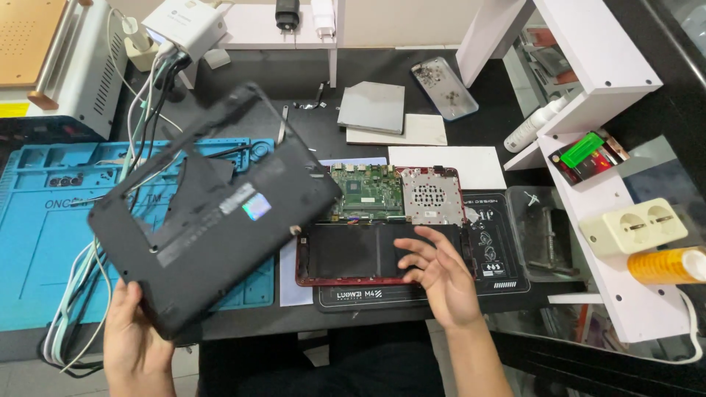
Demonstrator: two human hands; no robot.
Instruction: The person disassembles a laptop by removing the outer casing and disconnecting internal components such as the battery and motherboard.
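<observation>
Gripping the detached black laptop bottom cover [209, 209] by its near corner, the left hand [136, 338] is lifting it left of the opened red laptop chassis [382, 224]. The right hand [441, 276] is hovering open over the chassis's exposed battery [353, 250]; the green motherboard [366, 192] is sitting uncovered, still installed.

I am seeing a matt black plastic laptop bottom cover [213, 213] with a shiny foil sticker [256, 206], a glossy red-rimmed laptop chassis [382, 224] showing a green circuit board [366, 191] and perforated metal shield [432, 195], lying over a smooth blue rubbery mat [44, 242].

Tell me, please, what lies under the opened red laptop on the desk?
Under the opened red laptop lies a black printed work mat, with white paper showing at its left. The lifted black plastic bottom cover hides the rest of that paper.
</observation>
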